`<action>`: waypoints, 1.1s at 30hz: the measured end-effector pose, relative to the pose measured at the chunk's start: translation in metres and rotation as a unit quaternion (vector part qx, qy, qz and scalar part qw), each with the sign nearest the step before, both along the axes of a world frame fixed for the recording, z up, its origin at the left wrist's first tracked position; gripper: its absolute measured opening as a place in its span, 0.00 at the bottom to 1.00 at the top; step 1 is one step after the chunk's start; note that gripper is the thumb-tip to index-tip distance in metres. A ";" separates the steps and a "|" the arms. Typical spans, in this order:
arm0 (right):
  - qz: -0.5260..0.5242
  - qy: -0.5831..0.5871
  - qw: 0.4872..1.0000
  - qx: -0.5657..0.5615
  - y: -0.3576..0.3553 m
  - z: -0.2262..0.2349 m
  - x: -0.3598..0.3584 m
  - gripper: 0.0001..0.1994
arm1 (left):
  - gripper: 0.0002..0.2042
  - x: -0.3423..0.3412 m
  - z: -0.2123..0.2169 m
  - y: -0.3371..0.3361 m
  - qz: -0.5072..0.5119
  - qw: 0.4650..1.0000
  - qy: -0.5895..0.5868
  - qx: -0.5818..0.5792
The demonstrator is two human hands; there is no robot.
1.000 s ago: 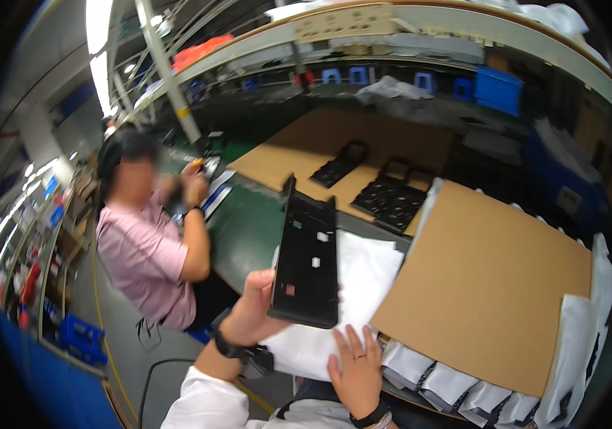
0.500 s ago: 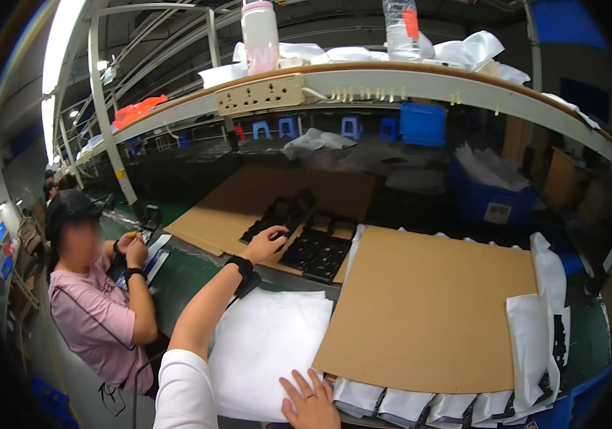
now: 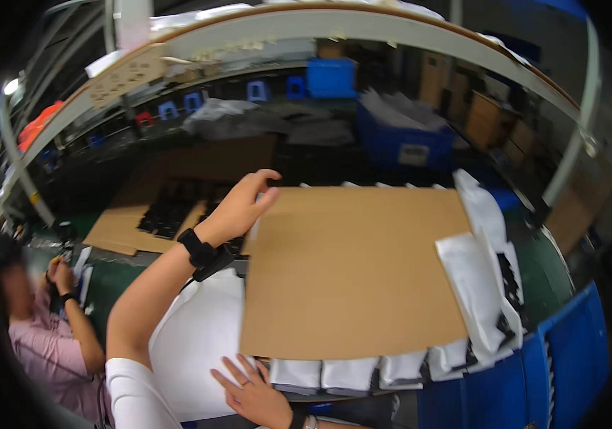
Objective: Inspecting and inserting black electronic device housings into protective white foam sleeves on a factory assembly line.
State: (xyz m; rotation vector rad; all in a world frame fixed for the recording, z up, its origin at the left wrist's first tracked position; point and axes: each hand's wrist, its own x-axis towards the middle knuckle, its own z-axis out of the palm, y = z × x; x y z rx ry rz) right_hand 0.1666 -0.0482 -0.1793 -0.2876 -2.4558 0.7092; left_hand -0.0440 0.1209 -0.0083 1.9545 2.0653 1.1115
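My left hand (image 3: 244,204), a dark band on its wrist, hovers by the far left corner of a large brown cardboard sheet (image 3: 356,272). Its thumb and fingers are apart and nothing shows in them. Lower down, my right hand (image 3: 259,400) spreads its fingers over a stack of white sheets (image 3: 198,343), close to the cardboard's near left corner. Under the cardboard, white pouches (image 3: 349,375) with black parts in them stick out along its near edge. More white pouches (image 3: 474,286) lie over its right side. Black flat parts (image 3: 177,207) rest on another cardboard piece (image 3: 116,222), partly behind my left forearm.
A co-worker in a pink top (image 3: 56,350) works at the left. Above the table runs a shelf beam (image 3: 291,28) with a socket strip (image 3: 127,75). A blue bin (image 3: 399,143) stands beyond the cardboard, and blue crates (image 3: 570,350) are at the near right.
My left hand has left the black parts and moved to the right, to the large cardboard's far corner. My right hand stays by the near corner. The view has turned right.
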 end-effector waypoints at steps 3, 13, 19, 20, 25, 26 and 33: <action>0.021 0.041 0.999 0.006 -0.008 -0.005 -0.004 0.23 | 0.18 0.097 0.013 0.027 -0.224 0.952 0.154 -0.143; 0.098 -0.009 0.994 0.039 -0.015 -0.008 0.001 0.23 | 0.33 0.299 -0.066 0.081 -0.238 0.942 0.181 -0.155; 0.086 -0.090 0.988 0.086 -0.008 -0.013 0.002 0.22 | 0.34 0.223 -0.059 0.062 -0.058 0.949 0.205 -0.232; 0.026 0.048 0.998 0.008 -0.008 -0.015 0.003 0.22 | 0.32 0.204 -0.060 0.059 -0.046 0.951 0.204 -0.228; 0.033 0.050 0.998 0.024 -0.007 -0.012 0.002 0.21 | 0.12 0.135 -0.054 0.034 -0.050 0.928 0.369 0.008; 0.029 0.056 0.998 0.019 -0.007 -0.015 0.002 0.22 | 0.12 0.134 -0.050 0.035 -0.094 0.928 0.357 -0.040; 0.029 0.040 0.998 0.040 -0.007 -0.005 0.005 0.22 | 0.43 0.125 -0.035 0.032 -0.265 0.866 0.282 -0.317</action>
